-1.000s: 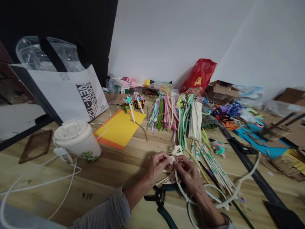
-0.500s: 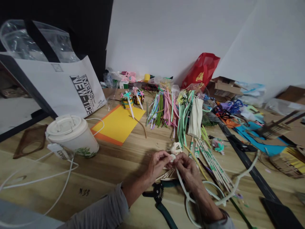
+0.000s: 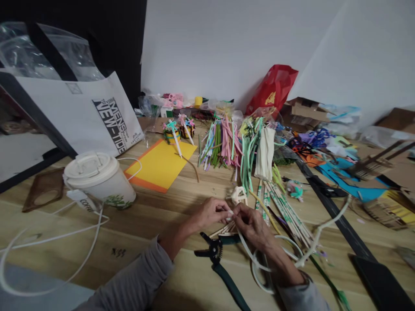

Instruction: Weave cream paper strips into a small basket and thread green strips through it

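Between the fingertips of both hands is the small coiled end of a white pipe cleaner [image 3: 230, 215]. My left hand [image 3: 210, 211] pinches the coil from the left, fingers closed. From the other side my right hand [image 3: 251, 221] grips it, thumb and fingers together. The long white tail passes under my right wrist and loops on the table. Just beyond the fingers sits a small cream openwork piece [image 3: 239, 195]. Dark green-handled pruning shears [image 3: 223, 276] lie below the hands, jaws apart. Thin wooden sticks [image 3: 218, 231] stick out from behind the left hand.
Bundles of coloured pipe cleaners [image 3: 228, 142] and green-marked paper-wrapped sticks [image 3: 288, 211] lie ahead. Yellow paper [image 3: 162, 166], a lidded coffee cup [image 3: 100, 179] and a white bag [image 3: 81, 114] are leftward. A red bag [image 3: 272, 88] leans against the wall; cardboard boxes [image 3: 304, 113] stand right.
Both hands have shifted slightly left, still pinching the white coil together. The coil now shows less between the fingertips. The whole view has moved a little.
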Motion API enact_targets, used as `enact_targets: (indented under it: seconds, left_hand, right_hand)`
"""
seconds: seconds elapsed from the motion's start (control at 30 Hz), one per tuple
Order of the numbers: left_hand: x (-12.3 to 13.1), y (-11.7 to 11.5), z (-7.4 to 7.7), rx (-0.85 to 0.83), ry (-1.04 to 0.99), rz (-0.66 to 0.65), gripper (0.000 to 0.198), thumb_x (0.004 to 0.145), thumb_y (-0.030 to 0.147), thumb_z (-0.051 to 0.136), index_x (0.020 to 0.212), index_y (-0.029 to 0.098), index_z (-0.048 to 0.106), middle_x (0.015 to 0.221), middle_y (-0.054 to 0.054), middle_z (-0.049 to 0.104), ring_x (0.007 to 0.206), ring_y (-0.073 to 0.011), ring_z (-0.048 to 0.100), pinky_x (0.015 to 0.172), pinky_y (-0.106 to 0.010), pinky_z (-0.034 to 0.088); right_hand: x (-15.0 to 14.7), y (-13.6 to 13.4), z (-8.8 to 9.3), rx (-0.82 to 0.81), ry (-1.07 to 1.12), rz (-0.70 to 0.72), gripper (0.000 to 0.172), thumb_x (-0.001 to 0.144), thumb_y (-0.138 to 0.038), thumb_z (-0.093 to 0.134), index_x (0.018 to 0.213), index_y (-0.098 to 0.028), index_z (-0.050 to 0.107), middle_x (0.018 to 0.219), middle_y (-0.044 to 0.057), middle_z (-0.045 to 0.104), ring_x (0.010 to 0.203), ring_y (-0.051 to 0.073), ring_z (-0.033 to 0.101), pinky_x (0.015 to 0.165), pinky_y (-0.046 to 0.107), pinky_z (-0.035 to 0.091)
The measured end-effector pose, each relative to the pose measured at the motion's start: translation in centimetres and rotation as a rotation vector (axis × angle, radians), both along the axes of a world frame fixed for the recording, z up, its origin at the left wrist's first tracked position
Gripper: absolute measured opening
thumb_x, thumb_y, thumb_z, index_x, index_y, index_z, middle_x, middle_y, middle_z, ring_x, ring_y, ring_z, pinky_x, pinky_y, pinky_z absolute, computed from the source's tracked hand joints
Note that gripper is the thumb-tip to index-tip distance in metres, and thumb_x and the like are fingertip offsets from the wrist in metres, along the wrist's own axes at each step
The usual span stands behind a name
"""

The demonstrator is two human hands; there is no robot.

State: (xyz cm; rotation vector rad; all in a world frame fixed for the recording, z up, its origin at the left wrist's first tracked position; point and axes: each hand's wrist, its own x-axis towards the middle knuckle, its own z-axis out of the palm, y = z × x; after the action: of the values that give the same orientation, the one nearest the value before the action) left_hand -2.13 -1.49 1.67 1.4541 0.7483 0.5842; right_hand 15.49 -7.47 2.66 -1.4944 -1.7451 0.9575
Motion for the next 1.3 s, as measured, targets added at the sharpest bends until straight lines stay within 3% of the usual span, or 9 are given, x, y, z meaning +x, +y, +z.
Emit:
enact_targets:
  seconds: [0.17,0.27,0.37,0.6,0.77,0.93,1.3]
  left_hand:
    - [-0.7,0.1,0.5,0.064,0.153,-0.110,0.029,0.076,0.042,0.068,0.077,0.013,0.067,0.067,-0.003,0.068,0.063,-0.0155,0.064,0.058,-0.023,0.046]
    - [-0.9,0.5,-0.1,0.005,0.109,-0.211,0.034,0.076,0.047,0.067,0.075,0.013,0.065,0.065,-0.003,0.067,0.062,-0.0157,0.064,0.059,-0.024,0.048]
    - [-1.1,0.7,-0.4,-0.077,0.028,-0.233,0.042,0.072,0.055,0.069,0.074,0.013,0.063,0.065,-0.003,0.067,0.060,-0.0146,0.063,0.060,-0.025,0.050]
    - [-1.3,1.5,0.4,-0.158,-0.130,-0.102,0.039,0.073,0.051,0.072,0.077,0.012,0.065,0.069,-0.005,0.070,0.059,-0.0122,0.063,0.062,-0.024,0.049]
    - [-0.7,1.3,0.2,-0.235,-0.240,0.041,0.032,0.073,0.043,0.074,0.076,0.012,0.066,0.067,-0.004,0.069,0.059,-0.0113,0.062,0.062,-0.023,0.048]
    - [0.3,0.4,0.0,-0.310,-0.304,0.144,0.034,0.069,0.043,0.077,0.075,0.011,0.065,0.067,-0.004,0.069,0.056,-0.0110,0.060,0.059,-0.022,0.047]
    - [1.3,-1.0,1.0,-0.175,-0.287,0.268,0.035,0.072,0.046,0.073,0.071,0.013,0.062,0.059,0.000,0.062,0.054,-0.0105,0.056,0.056,-0.021,0.046]
  right_hand:
    - [-0.2,-0.4,0.5,0.007,-0.097,0.068,0.013,0.087,-0.025,0.050,0.077,-0.018,0.055,0.056,-0.005,0.049,0.050,0.011,0.042,0.050,0.023,0.029]
    - [-0.3,-0.6,0.8,0.032,-0.162,0.100,0.010,0.086,-0.023,0.050,0.078,-0.018,0.055,0.057,-0.005,0.050,0.052,0.011,0.043,0.051,0.023,0.029]
    - [-0.3,-0.6,0.8,0.027,-0.132,0.103,0.013,0.087,-0.026,0.050,0.080,-0.017,0.058,0.057,-0.004,0.051,0.051,0.011,0.043,0.051,0.023,0.029]
    - [0.6,0.0,0.9,-0.005,0.081,-0.033,0.028,0.088,-0.041,0.056,0.081,-0.016,0.064,0.063,-0.002,0.053,0.056,0.012,0.042,0.051,0.023,0.031]
    - [0.5,0.1,0.9,-0.068,0.200,-0.078,0.030,0.085,-0.045,0.060,0.079,-0.016,0.063,0.058,-0.004,0.046,0.051,0.010,0.036,0.046,0.022,0.026]
    - [-0.5,0.0,1.0,-0.153,0.388,-0.082,0.033,0.084,-0.050,0.063,0.087,-0.017,0.061,0.059,-0.004,0.051,0.045,0.009,0.044,0.043,0.021,0.033]
    - [-1.2,0.2,0.9,-0.166,0.555,-0.108,0.044,0.077,-0.059,0.068,0.079,-0.016,0.061,0.061,-0.002,0.060,0.039,0.007,0.047,0.041,0.020,0.036]
